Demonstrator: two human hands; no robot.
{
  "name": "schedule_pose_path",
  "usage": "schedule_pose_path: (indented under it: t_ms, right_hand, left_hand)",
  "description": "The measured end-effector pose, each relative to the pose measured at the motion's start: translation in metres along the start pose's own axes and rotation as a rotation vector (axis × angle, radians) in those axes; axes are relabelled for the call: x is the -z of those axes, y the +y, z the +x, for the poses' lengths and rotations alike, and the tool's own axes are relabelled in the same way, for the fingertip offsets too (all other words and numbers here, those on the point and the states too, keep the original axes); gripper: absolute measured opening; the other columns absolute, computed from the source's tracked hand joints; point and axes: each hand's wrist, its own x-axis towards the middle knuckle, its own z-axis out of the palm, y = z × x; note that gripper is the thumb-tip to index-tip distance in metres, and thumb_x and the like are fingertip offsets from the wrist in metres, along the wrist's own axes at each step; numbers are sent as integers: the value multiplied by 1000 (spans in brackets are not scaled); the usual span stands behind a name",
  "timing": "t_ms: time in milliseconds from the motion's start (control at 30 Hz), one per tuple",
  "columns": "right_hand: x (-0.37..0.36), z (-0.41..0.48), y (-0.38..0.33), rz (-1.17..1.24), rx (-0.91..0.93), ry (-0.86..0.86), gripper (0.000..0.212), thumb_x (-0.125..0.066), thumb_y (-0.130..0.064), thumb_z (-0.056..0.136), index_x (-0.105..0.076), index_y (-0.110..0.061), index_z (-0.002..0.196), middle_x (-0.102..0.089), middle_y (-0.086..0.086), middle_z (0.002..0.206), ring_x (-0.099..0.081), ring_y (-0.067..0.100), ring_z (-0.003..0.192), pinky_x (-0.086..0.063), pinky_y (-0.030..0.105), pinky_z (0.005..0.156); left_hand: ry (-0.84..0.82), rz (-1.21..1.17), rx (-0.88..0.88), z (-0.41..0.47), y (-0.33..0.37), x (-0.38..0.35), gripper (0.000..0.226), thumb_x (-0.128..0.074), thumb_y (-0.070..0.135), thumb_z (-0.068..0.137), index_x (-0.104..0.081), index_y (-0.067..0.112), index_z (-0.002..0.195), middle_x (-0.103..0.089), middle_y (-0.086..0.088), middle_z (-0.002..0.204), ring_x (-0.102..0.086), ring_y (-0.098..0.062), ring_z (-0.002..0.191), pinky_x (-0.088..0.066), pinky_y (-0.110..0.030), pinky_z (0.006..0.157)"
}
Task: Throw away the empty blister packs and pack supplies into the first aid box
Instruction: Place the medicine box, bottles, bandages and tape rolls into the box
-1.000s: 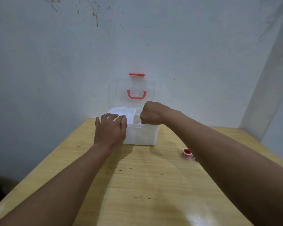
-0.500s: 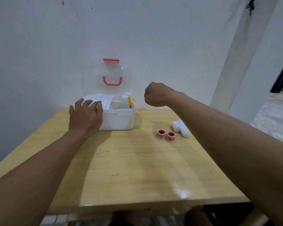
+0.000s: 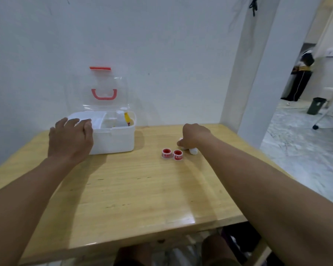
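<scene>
First aid box (image 3: 113, 139), two tape rolls (image 3: 172, 154), two hands (image 3: 70, 140)

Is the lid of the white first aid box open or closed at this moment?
Open. The clear lid with the red handle stands upright behind the white plastic first aid box, and a white bottle inside shows.

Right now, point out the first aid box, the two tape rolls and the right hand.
first aid box (image 3: 113, 141), head view, front wall.
tape rolls (image 3: 167, 153), head view, left roll's red rim.
right hand (image 3: 194, 136), head view, back of hand.
</scene>
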Motion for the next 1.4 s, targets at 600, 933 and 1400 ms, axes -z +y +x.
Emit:
schedule_pose_path:
  t_ms: [600,933,1400]
  right_hand:
    - [40,-8,-20,276,192,72,36,-71,-30,82,-59,-12,111,-66,7,106,-67,24,83,-51,31,66]
    - [82,-9,-151,221,671,65,37,-74,-25,82,-59,-21,115,-57,-3,109,-58,16,90,-48,28,70]
    - [56,2,-159,60,726,156,24,-62,-6,92,-74,-16,111,-70,4,115,-65,21,106,-53,34,92]
  left_hand:
    - [-38,-60,30,-5,19,-2,65,-11,46,95,-61,22,129,-63,-9,129,-46,-36,126,-36,-55,105]
    - [-23,-93,91,0,-15,16,65,-11,49,95,-61,25,131,-63,-5,130,-44,-31,128,-38,-52,103]
    - [33,-159,61,-11,11,12,55,-22,42,97,-62,25,130,-62,-4,129,-42,-28,128,-39,-46,103]
